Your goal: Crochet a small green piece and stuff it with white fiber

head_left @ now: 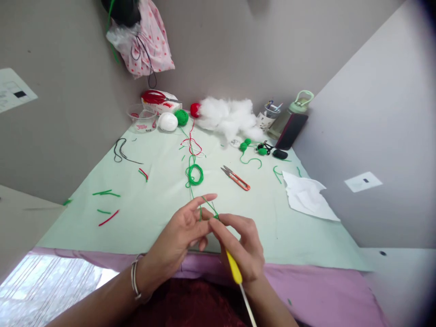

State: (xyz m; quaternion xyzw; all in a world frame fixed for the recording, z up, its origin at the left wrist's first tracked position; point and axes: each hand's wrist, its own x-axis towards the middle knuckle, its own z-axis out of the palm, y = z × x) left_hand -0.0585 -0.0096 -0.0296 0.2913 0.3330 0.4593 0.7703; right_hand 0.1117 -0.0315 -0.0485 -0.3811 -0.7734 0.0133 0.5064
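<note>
Right hand: the right hand (pixel 245 247) is closed around a yellow-handled crochet hook (pixel 234 268), thumb and forefinger pressed on the handle; the hook's tip is hidden among the fingers.
Left hand: the left hand (pixel 185 229) has its forefinger stretched out and the other fingers curled, pinching a strand of green yarn (pixel 208 205) that runs over the forefinger to the hook end.
Contact: fingertips of both hands meet at the yarn, just above the near edge of the table.
Yarn run: the strand leads away from the hands to a loose green coil (pixel 194 175) lying on the pale green table cover (pixel 143 213).
Near items: orange-handled thread snips (pixel 235 177) lie just right of the coil; a white cloth (pixel 308 196) lies further right.
Scraps: short green and red yarn offcuts (pixel 108 206) are scattered on the left of the cover.
Far edge: a white yarn ball (pixel 168 121), a green yarn ball (pixel 181 117) and a heap of white stuffing (pixel 228 117) sit near the wall, well apart from the hands.
Wrist: bangles (pixel 135 278) on the left wrist.
</note>
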